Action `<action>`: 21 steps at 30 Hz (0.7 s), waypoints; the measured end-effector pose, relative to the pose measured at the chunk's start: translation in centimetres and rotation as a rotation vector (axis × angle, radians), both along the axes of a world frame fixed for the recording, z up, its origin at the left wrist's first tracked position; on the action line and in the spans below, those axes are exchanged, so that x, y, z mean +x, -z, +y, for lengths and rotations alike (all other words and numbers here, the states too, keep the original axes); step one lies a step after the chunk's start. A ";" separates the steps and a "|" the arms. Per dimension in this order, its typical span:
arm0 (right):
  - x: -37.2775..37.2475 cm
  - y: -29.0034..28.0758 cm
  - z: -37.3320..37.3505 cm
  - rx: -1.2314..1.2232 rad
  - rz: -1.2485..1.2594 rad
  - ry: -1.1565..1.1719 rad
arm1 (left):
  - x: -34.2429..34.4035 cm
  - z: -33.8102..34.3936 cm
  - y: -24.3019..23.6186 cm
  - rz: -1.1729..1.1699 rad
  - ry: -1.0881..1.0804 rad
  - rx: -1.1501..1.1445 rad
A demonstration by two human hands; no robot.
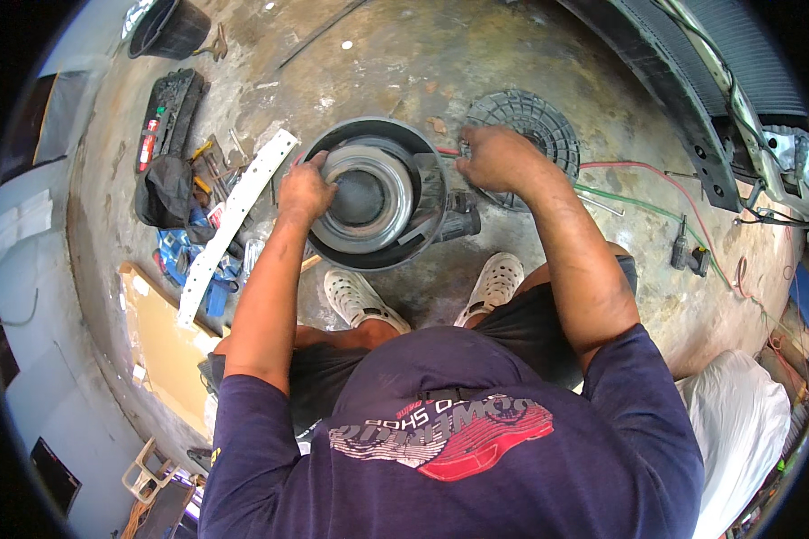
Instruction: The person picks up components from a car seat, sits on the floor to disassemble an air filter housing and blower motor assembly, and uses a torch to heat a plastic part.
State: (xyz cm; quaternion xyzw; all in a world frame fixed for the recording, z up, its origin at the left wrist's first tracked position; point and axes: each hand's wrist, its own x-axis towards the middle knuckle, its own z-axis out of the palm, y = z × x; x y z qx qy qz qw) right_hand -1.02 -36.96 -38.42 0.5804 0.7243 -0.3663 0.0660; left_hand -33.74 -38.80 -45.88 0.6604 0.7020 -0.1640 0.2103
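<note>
Can't tell if left hand (306,190) or right hand (499,162) is gripping; dragging the disc (541,133) might snag the red hose (634,164).

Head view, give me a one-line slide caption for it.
Left hand at a round black housing, right hand over a ribbed black cover, on a stained concrete floor.

Glossy smooth metal ring (399,208), matt plastic tub (431,184), ribbed matt plastic cover (548,128), rough stained concrete floor (404,58).
</note>
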 end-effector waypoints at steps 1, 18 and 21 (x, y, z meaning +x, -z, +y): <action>-0.1 0.3 0.0 0.002 -0.002 -0.009 | 0.2 -0.2 0.1 -0.019 0.007 0.012; -0.2 1.5 0.6 -0.012 -0.018 -0.049 | 1.5 -0.1 2.6 -0.109 0.000 0.062; -0.4 1.7 0.8 -0.032 -0.011 -0.051 | 2.1 0.2 3.3 -0.057 -0.043 0.014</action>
